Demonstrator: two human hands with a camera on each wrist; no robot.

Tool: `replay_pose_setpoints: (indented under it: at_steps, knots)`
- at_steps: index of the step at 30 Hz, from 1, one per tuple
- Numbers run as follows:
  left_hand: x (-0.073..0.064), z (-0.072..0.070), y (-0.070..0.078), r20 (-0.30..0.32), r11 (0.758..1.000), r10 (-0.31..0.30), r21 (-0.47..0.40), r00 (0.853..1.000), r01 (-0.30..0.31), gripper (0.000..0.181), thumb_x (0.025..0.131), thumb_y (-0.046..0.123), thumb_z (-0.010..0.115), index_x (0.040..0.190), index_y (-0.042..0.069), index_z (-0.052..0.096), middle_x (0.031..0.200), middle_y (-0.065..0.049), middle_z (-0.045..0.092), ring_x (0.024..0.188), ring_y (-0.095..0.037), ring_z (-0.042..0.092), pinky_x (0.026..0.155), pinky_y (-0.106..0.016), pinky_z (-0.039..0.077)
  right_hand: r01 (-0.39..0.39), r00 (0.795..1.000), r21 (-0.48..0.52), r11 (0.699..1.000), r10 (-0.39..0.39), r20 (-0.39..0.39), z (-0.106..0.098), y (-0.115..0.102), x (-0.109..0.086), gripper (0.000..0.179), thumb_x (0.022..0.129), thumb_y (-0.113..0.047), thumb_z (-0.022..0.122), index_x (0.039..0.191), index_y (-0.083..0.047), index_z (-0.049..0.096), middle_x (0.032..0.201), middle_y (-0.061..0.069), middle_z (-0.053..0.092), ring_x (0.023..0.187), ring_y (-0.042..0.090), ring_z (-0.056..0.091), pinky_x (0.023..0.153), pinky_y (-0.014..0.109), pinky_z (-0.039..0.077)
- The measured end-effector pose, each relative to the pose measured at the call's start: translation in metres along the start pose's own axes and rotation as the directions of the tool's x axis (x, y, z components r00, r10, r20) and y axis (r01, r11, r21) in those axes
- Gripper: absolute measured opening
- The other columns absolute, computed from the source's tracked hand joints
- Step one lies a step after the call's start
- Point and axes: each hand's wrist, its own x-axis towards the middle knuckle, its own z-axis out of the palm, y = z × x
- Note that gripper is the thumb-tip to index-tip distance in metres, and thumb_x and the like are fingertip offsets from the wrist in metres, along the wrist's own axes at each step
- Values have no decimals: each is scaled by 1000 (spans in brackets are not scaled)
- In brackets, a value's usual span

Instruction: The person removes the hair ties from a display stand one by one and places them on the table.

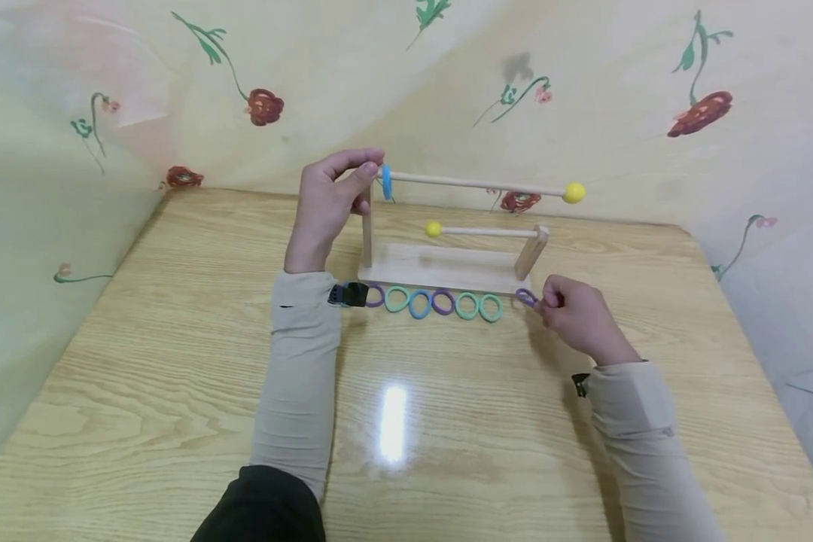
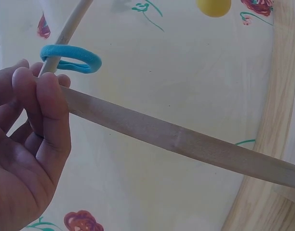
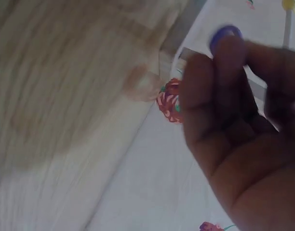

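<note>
A wooden stand (image 1: 447, 263) has two posts, each bearing a horizontal rod tipped with a yellow ball. My left hand (image 1: 332, 196) grips the top of the taller left post (image 2: 176, 137), where the upper rod (image 1: 474, 183) begins. A blue hair tie (image 2: 73, 57) hangs around that rod, just beside the left fingertips. Off the stand's front right corner, my right hand (image 1: 579, 316) pinches a purple hair tie (image 1: 526, 296). In the right wrist view this purple hair tie (image 3: 225, 38) is partly hidden by the fingers and blurred.
Several hair ties, among them a green one (image 1: 397, 299) and a blue one (image 1: 420, 304), lie in a row along the stand's front edge. The lower rod (image 1: 488, 232) points left from the short right post (image 1: 531, 252). Flowered cloth (image 1: 379, 90) rises behind the wooden table (image 1: 176, 376).
</note>
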Motion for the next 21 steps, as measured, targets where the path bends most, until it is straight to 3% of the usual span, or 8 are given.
replay_pose_setpoints:
  at_steps: [4,7,21]
  knots:
    - [0,-1,1,-6,1000,3,-7,1000,-3,21,99,11,68,116,0,74,114,-12,69,55,-14,50,55,-22,51,46,993,-92,995,-36,111,7,1,3,35,87,6,66,72,-12,40,67,2,43,63,20,46,55,30,35]
    - [0,-1,1,-7,1000,3,-10,1000,-3,21,99,11,68,115,1,74,114,-12,69,55,-14,50,55,-22,51,57,988,-134,989,-37,153,12,0,6,35,89,2,68,72,-12,40,66,1,41,62,20,44,57,32,33]
    - [2,0,1,-4,1000,-5,-16,1000,4,21,99,11,68,116,0,74,115,-13,69,54,-14,50,55,-22,50,-25,987,-149,989,48,155,21,-6,8,25,94,-6,67,80,-9,46,70,4,46,65,22,47,57,33,36]
